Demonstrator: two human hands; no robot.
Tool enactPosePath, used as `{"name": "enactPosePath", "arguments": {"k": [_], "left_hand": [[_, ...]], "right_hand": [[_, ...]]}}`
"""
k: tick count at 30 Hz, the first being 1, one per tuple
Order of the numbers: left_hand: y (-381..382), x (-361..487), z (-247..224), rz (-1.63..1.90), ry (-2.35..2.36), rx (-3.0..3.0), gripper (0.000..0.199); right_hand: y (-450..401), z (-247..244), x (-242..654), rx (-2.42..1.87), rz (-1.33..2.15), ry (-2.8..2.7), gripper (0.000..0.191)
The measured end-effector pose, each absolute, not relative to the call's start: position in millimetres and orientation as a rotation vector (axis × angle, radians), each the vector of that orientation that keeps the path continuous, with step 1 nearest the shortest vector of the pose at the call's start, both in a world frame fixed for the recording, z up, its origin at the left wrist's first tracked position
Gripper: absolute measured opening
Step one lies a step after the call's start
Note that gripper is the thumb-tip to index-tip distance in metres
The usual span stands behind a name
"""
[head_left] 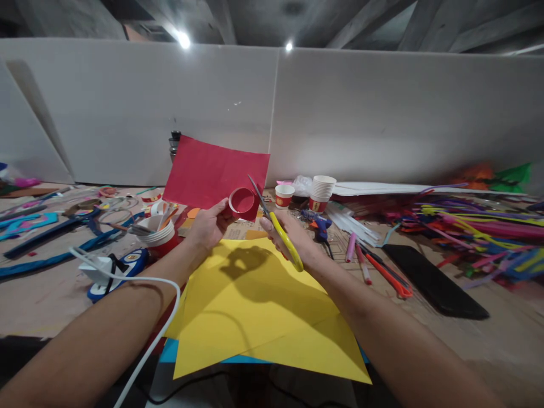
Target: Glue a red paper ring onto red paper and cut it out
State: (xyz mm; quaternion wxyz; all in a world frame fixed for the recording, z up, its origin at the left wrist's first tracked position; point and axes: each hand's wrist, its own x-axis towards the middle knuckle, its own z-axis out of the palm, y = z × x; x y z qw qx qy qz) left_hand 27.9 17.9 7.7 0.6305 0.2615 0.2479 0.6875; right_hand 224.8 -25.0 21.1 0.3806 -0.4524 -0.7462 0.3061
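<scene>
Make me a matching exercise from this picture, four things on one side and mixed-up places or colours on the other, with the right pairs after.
Things:
1. scissors
2. phone
3. red sheet
4. glue gun

Places or colours:
A. in the left hand
B. blue
C. in the right hand
D. black

Pairs: 1-C, 2-D, 3-A, 4-B

Bare left hand (212,225) and bare right hand (296,231), 2 bare, tapering forearms (114,317).

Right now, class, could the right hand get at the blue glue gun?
Probably yes: the blue glue gun lies just right of the right hand with nothing visible between, though the hand may first need to release the scissors.
</scene>
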Motion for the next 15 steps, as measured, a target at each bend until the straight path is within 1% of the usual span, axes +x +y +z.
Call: {"name": "enactPosePath", "arguments": {"k": [10,15], "left_hand": [[20.6,25.6,6.5,1.559,0.583,0.617,0.012],[18.8,27.2,10.6,1.594,0.608,0.578,0.015]], "right_hand": [[-25.5,21.4,224.9,-1.180,0.768,-1.905,0.035],[-27.4,22.9,224.1,-1.177,0.739,-1.906,0.035]]}}
